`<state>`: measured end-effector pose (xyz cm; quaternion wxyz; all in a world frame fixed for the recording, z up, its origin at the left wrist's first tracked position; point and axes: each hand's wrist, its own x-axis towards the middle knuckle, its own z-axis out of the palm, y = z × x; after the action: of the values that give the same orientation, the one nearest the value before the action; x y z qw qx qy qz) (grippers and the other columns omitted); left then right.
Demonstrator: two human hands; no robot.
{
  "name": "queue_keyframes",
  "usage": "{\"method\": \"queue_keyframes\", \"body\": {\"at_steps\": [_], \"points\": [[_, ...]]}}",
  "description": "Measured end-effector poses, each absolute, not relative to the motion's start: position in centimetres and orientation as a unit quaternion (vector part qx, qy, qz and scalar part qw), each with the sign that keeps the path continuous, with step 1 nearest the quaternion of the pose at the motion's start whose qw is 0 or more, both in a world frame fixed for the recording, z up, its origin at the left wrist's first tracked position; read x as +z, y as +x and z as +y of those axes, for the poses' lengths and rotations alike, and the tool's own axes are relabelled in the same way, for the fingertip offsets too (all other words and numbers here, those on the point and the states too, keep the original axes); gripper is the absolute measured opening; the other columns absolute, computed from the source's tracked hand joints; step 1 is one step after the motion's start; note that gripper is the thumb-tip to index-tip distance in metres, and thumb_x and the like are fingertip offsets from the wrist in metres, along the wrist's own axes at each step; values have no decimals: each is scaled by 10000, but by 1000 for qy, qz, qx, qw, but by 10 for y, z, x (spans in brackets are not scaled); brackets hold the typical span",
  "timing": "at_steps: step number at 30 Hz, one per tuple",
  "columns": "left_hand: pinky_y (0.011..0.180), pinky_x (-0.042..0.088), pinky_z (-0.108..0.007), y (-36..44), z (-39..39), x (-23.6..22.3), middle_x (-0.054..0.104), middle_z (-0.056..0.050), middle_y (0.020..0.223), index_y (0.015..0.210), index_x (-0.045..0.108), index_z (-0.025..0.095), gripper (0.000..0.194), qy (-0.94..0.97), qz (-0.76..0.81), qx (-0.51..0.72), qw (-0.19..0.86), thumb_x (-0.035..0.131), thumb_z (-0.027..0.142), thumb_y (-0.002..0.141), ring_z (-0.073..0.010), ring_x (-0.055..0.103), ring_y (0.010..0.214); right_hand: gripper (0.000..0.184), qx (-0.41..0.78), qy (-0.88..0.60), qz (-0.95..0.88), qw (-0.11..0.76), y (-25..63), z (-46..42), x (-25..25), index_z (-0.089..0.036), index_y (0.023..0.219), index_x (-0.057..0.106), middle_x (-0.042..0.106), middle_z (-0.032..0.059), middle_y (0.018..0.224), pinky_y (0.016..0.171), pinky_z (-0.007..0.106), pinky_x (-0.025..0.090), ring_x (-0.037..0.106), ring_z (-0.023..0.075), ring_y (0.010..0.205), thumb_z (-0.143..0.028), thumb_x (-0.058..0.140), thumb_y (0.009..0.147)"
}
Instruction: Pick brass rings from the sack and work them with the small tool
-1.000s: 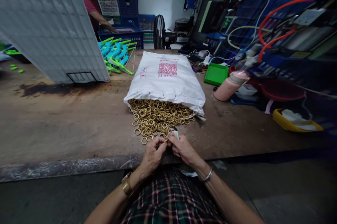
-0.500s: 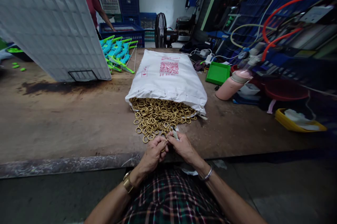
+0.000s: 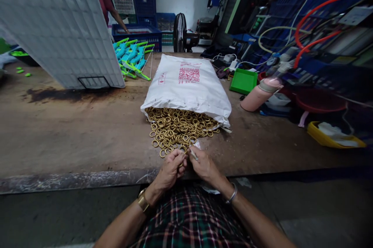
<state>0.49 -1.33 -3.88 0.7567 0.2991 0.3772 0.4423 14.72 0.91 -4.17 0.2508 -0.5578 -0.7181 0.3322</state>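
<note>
A white woven sack (image 3: 186, 89) with red print lies on the table, its mouth towards me. Gold-coloured rings (image 3: 176, 125) spill out of it in a heap. Just in front of the heap, my left hand (image 3: 172, 166) is closed on a gold ring (image 3: 181, 164), mostly covered by the fingers. Close beside it, my right hand (image 3: 205, 164) grips a slim pale tool (image 3: 194, 155); its working end is too small to make out. The fingertips of both hands nearly meet.
A large pale ribbed panel (image 3: 72, 30) stands at left, beside green-and-blue toy bows (image 3: 134, 58). Rightward are a green tray (image 3: 243, 81), a pink bottle (image 3: 259, 94) and a yellow tray (image 3: 335, 139). Behind are a fan (image 3: 180, 32) and a person's arm (image 3: 119, 19) over a blue crate.
My right hand has turned and shifted slightly, so the slim tool now lies lower and points more towards my left hand. The left hand keeps its hold, and the view has shifted slightly.
</note>
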Motion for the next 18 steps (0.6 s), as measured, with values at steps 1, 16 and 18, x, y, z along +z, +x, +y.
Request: {"method": "queue_keyframes", "body": {"at_steps": [1,16,18], "points": [[364,186,-143,5,-13,-39,465,56,607,743,456,168,317,305,382,444,751,594,452,758,-13,313,402,138,313,-544,-741,238,147,7,-41,-200,666,473,494,-15,588,538,226,283,409,115,534,-168,384,767],[396,236,-171,2,-18,-38,401,70,505,684,479,171,377,412,436,432,673,541,534,766,-40,313,410,233,259,-558,-782,99,145,6,-40,-172,846,540,617,56,716,572,245,264,493,143,615,-73,377,713],[395,240,-175,2,-21,-30,427,61,523,679,487,168,371,429,417,421,681,552,523,765,-38,325,411,219,249,-579,-771,90,150,10,-42,-167,858,549,616,59,701,555,254,246,483,140,587,-97,369,755]]}}
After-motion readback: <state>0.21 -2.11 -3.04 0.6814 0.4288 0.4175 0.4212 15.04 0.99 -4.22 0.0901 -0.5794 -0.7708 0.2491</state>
